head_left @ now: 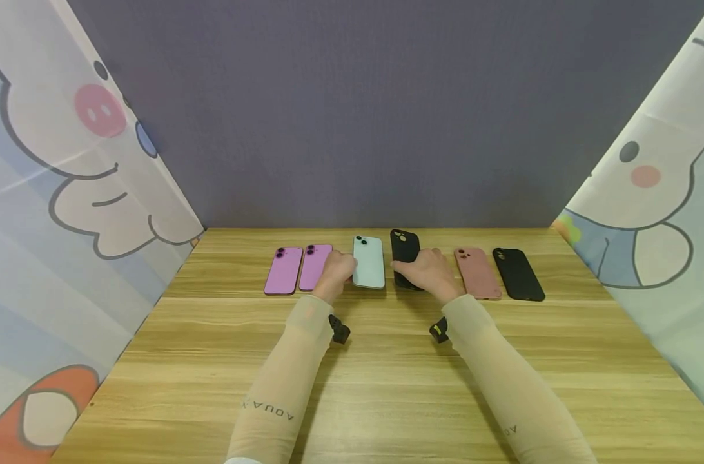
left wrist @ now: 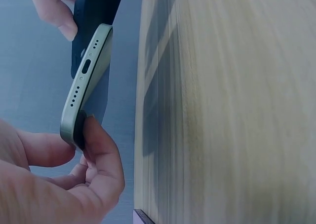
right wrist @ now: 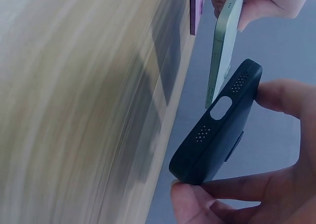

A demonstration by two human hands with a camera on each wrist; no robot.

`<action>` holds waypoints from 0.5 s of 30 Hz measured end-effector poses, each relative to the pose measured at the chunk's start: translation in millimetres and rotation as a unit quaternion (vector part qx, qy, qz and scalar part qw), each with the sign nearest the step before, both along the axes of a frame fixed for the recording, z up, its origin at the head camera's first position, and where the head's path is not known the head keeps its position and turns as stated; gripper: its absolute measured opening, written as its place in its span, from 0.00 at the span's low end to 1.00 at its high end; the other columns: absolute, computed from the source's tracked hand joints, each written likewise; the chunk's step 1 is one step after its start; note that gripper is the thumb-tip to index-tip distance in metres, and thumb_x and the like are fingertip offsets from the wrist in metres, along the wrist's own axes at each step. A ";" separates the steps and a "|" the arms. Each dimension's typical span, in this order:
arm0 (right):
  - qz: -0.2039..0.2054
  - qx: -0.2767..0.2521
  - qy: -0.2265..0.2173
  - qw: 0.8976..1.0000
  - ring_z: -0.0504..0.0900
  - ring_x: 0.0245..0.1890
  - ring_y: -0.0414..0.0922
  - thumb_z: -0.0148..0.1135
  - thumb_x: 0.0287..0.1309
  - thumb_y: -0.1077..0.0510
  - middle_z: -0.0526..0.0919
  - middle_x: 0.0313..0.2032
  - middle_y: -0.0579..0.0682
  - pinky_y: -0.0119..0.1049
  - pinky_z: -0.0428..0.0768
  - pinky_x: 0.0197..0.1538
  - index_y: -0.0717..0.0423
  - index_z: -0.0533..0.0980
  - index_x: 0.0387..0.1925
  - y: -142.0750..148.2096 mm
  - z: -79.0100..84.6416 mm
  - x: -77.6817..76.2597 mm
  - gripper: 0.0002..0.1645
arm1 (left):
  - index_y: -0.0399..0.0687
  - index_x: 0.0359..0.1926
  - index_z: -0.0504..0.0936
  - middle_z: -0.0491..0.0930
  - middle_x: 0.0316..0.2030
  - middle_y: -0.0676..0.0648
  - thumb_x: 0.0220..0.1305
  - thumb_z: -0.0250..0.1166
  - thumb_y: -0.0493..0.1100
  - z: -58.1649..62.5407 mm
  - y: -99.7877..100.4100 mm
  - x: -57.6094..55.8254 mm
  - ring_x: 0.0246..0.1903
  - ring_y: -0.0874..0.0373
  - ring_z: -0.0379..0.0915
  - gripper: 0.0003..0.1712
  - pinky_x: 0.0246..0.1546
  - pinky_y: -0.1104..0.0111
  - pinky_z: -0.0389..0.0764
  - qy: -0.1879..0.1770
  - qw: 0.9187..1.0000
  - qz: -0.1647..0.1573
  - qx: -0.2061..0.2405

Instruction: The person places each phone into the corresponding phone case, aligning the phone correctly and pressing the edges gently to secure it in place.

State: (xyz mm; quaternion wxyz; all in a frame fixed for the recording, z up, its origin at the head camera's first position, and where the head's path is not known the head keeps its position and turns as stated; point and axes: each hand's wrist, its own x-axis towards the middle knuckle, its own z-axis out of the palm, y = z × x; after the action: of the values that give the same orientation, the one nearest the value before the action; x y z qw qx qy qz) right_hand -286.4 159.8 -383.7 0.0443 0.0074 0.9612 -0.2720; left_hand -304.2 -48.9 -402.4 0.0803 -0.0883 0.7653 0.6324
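Note:
My left hand [head_left: 336, 270] pinches a pale mint smartphone [head_left: 368, 263] by its left edge. In the left wrist view, the phone's bottom end [left wrist: 85, 73] with its charging port faces the camera, thumb on one side and fingers on the other. To its right, my right hand [head_left: 430, 272] grips a black phone case [head_left: 404, 248] between thumb and fingers. The right wrist view shows the case's bottom edge [right wrist: 217, 122] with an oval port cutout and small holes. Phone and case are held up off the table, side by side, backs toward the head camera.
Two pink-purple phones [head_left: 283, 270] lie on the wooden table [head_left: 381, 386] at left. A pink phone case [head_left: 478, 274] and another black case [head_left: 518, 274] lie at right. A grey wall [head_left: 352, 116] stands behind, with cartoon-printed cloth [head_left: 33, 212] at both sides.

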 end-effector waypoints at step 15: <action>-0.011 -0.030 0.010 0.999 0.80 0.47 0.61 0.61 0.61 0.32 0.77 0.55 0.69 0.53 0.80 0.48 0.71 0.78 0.50 -7.4 2.4 4.9 0.43 | 0.25 0.69 0.63 0.71 0.57 0.34 0.72 0.50 0.35 -1.3 0.3 1.3 0.50 0.45 0.73 0.27 0.51 0.58 0.78 0.003 1.000 -0.001 0.009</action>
State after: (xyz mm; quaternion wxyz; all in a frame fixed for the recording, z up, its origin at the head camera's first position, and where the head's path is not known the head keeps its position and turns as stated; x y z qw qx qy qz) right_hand -281.5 152.4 -381.3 0.0315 0.0135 0.9530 -0.3009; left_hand -303.0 -48.7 -403.7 0.0793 -0.0848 0.7599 0.6396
